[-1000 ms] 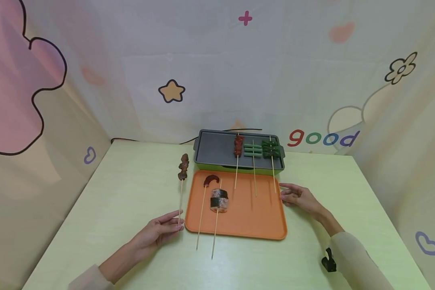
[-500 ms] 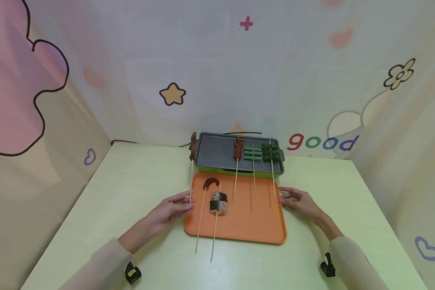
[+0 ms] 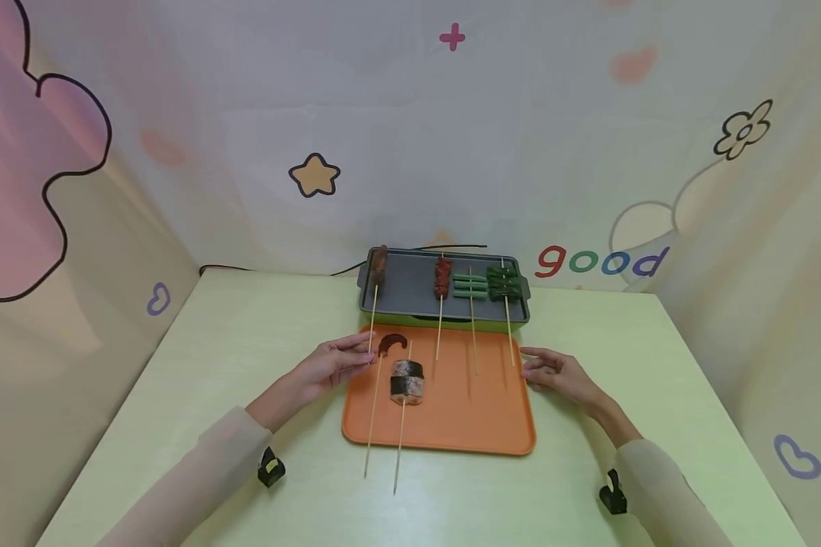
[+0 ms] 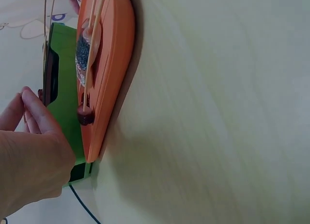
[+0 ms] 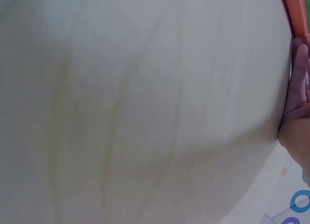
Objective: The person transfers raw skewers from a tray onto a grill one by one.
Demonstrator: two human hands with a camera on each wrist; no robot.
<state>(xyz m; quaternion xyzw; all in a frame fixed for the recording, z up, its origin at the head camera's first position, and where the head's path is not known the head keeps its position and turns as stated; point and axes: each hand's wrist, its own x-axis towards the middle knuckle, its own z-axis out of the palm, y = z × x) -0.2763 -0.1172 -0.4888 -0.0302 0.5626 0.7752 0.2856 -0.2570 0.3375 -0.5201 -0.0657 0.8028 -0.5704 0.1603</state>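
Observation:
My left hand (image 3: 328,366) pinches the lower stick of a brown meat skewer (image 3: 379,267), whose chunks overlap the left end of the dark grill pan (image 3: 410,282). In the left wrist view, the fingertips of that hand (image 4: 36,153) meet beside the pan's green base (image 4: 68,112). My right hand (image 3: 561,377) lies at the right edge of the orange tray (image 3: 472,425), fingertips right at the rim. On the tray's left side lie a skewer with a curled dark red piece (image 3: 392,342) and one with a black-banded roll (image 3: 407,384).
Across the pan's right half lie a red meat skewer (image 3: 442,279), a green bean skewer (image 3: 470,286) and a dark green leafy skewer (image 3: 502,284), sticks overhanging the tray. A printed curtain (image 3: 397,152) stands behind the pan. A black cable (image 3: 226,267) runs along the table's back edge.
My left hand has carried the brown meat skewer rightward and away from me, from beside the tray to over the pan's left end. The right hand stays at the tray's edge.

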